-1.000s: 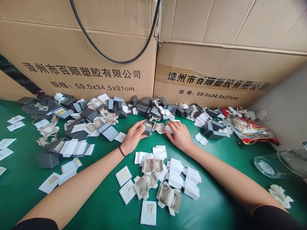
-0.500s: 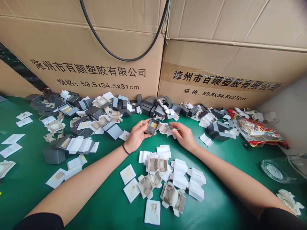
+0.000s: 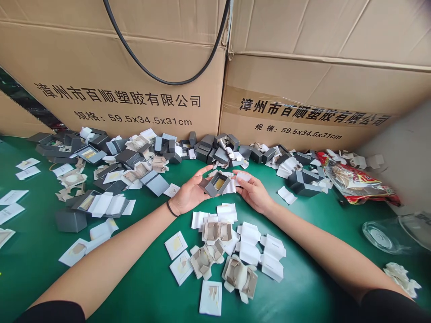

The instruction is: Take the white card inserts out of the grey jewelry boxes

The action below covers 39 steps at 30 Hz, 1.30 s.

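Note:
A small dark grey box (image 3: 213, 187), its top facing up and a yellowish patch inside, rests in my left hand (image 3: 188, 195). The left fingers are closed on its side, with the index finger reaching behind it. My right hand (image 3: 254, 194) is just to the right, thumb and fingers closed on a piece of white folded card (image 3: 243, 178). Another white flap (image 3: 230, 187) lies between the box and the right fingers; I cannot tell whether it is the same piece. Below the hands are torn white and grey card inserts (image 3: 217, 232) and flat white squares (image 3: 175, 245).
Dark grey boxes (image 3: 128, 158) and paper scraps are heaped along the back of the green table (image 3: 141, 287), against large cardboard cartons (image 3: 134, 58). At right lie a red food packet (image 3: 357, 181), a clear plastic container (image 3: 380, 237) and crumpled tissue (image 3: 400, 278). A black cable (image 3: 168, 82) hangs above.
The box has come slightly lower and turned, its opening now more toward me. My right hand has moved in beside it and closed on white card. The view has shifted a little.

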Tool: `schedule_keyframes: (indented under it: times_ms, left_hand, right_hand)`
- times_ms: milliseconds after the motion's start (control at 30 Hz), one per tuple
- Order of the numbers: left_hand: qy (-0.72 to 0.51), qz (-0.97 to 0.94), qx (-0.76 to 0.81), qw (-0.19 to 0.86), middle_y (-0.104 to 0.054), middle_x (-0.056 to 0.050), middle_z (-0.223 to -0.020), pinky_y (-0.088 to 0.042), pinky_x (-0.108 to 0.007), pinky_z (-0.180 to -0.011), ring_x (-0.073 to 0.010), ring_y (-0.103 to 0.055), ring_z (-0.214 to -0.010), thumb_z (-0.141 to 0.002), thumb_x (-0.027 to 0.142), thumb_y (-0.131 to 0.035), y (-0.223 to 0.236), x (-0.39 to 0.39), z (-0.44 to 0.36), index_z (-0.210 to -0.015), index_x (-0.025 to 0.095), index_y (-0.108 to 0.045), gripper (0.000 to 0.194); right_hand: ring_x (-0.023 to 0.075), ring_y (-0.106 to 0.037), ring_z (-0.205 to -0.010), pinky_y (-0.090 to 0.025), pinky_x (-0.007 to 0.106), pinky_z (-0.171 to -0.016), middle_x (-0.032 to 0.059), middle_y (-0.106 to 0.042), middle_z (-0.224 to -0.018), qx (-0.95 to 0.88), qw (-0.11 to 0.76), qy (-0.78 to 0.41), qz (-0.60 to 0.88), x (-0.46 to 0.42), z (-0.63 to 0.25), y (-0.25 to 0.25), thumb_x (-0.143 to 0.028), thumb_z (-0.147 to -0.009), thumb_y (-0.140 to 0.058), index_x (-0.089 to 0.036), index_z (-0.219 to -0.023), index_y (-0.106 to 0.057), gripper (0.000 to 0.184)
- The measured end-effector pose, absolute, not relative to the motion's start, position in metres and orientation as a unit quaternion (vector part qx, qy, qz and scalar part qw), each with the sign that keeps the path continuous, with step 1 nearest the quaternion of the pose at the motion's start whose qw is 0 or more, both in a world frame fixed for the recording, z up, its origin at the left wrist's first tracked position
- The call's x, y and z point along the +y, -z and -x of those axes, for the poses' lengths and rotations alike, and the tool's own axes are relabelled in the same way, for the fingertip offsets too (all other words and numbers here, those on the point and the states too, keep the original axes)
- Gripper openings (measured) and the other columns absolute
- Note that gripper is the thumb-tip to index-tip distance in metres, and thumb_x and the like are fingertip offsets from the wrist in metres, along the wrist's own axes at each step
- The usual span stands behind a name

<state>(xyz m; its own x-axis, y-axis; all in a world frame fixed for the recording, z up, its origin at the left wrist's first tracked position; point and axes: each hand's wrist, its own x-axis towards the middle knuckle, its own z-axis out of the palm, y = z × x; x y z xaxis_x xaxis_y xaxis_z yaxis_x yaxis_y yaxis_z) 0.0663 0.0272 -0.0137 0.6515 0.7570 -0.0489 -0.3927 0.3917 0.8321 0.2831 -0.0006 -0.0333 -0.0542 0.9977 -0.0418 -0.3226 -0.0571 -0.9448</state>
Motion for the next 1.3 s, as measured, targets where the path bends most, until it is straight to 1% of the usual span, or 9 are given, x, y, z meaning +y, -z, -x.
schedule_keyframes:
  times_ms: [167,267,367,467,633,833,933,1100,1300]
  left_hand:
    - [-0.36,-0.438,0.238,0.789,-0.056,-0.008,-0.124,-0.046,-0.047,-0.09,-0.0265,-0.055,-0.11,-0.082,0.04,-0.05,0.015,0.029,-0.065,-0.132,0.028,-0.041,0.052]
    - [-0.387,-0.419,0.282,0.772,-0.06,-0.007,-0.118,-0.046,-0.045,-0.089,-0.0245,-0.059,-0.103,-0.078,0.028,-0.057,0.014,0.03,-0.066,-0.133,0.027,-0.04,0.058]
    - [-0.388,-0.422,0.284,0.769,-0.063,-0.009,-0.114,-0.043,-0.042,-0.095,-0.0248,-0.058,-0.106,-0.078,0.027,-0.059,0.012,0.029,-0.069,-0.123,0.018,-0.051,0.047]
    - [-0.364,-0.454,0.258,0.771,-0.06,-0.011,-0.119,-0.043,-0.04,-0.097,-0.0264,-0.054,-0.113,-0.079,0.03,-0.06,0.01,0.025,-0.072,-0.119,0.016,-0.053,0.043]
    - [-0.373,-0.474,0.258,0.755,-0.042,-0.009,-0.138,-0.051,-0.048,-0.087,-0.0314,-0.05,-0.117,-0.074,0.03,-0.067,0.01,0.017,-0.074,-0.135,0.03,-0.033,0.07]
    - [-0.368,-0.524,0.279,0.715,-0.041,-0.01,-0.135,-0.055,-0.043,-0.081,-0.0257,-0.057,-0.104,-0.074,0.028,-0.067,0.012,0.016,-0.076,-0.138,0.034,-0.026,0.076]
    - [-0.359,-0.519,0.309,0.712,-0.048,-0.009,-0.128,-0.056,-0.042,-0.078,-0.0226,-0.059,-0.097,-0.074,0.027,-0.066,0.01,0.015,-0.079,-0.131,0.029,-0.036,0.064]
    - [-0.364,-0.45,0.335,0.744,-0.058,-0.005,-0.109,-0.056,-0.044,-0.071,-0.021,-0.062,-0.086,-0.076,0.029,-0.064,0.005,0.015,-0.08,-0.099,0.021,-0.047,0.031]
    - [-0.371,-0.427,0.33,0.756,-0.062,-0.004,-0.099,-0.053,-0.041,-0.076,-0.0196,-0.062,-0.086,-0.078,0.032,-0.062,0.01,0.018,-0.08,-0.094,0.02,-0.05,0.024]
  right_hand:
    - [0.0219,-0.061,-0.095,-0.051,0.042,-0.084,0.0069,-0.068,-0.099,-0.509,0.559,-0.448,0.477,-0.007,-0.281,0.032,-0.05,-0.087,-0.045,-0.02,-0.101,-0.063,0.037]
    - [0.022,-0.058,-0.099,-0.046,0.042,-0.09,0.0057,-0.067,-0.097,-0.586,0.581,-0.221,0.519,-0.011,-0.284,0.028,-0.044,-0.089,-0.045,-0.023,-0.091,-0.067,0.03]
    - [0.0205,-0.06,-0.089,-0.049,0.038,-0.081,0.0044,-0.068,-0.091,-0.631,0.57,-0.123,0.511,-0.014,-0.285,0.024,-0.037,-0.088,-0.049,-0.025,-0.088,-0.067,0.022]
    - [0.0196,-0.06,-0.08,-0.049,0.036,-0.071,0.0037,-0.068,-0.086,-0.667,0.531,-0.123,0.509,-0.015,-0.284,0.024,-0.037,-0.086,-0.052,-0.025,-0.086,-0.068,0.02]
    - [0.0179,-0.057,-0.072,-0.046,0.032,-0.061,0.0037,-0.068,-0.083,-0.67,0.516,-0.147,0.513,-0.018,-0.28,0.022,-0.037,-0.087,-0.051,-0.024,-0.087,-0.068,0.022]
    - [0.0166,-0.06,-0.081,-0.048,0.031,-0.071,0.0042,-0.067,-0.088,-0.701,0.511,-0.158,0.472,-0.022,-0.278,0.02,-0.029,-0.09,-0.045,-0.022,-0.088,-0.066,0.022]
    - [0.0154,-0.06,-0.077,-0.048,0.027,-0.064,0.0038,-0.066,-0.084,-0.712,0.5,-0.148,0.47,-0.024,-0.277,0.021,-0.028,-0.088,-0.05,-0.021,-0.086,-0.065,0.017]
    - [0.0133,-0.059,-0.068,-0.047,0.026,-0.063,0.002,-0.067,-0.078,-0.722,0.496,-0.145,0.46,-0.025,-0.277,0.023,-0.024,-0.087,-0.051,-0.02,-0.084,-0.065,0.014]
    - [0.017,-0.056,-0.078,-0.047,0.034,-0.073,0.0028,-0.065,-0.083,-0.745,0.493,-0.091,0.44,-0.021,-0.277,0.023,-0.025,-0.083,-0.059,-0.025,-0.085,-0.069,0.01]
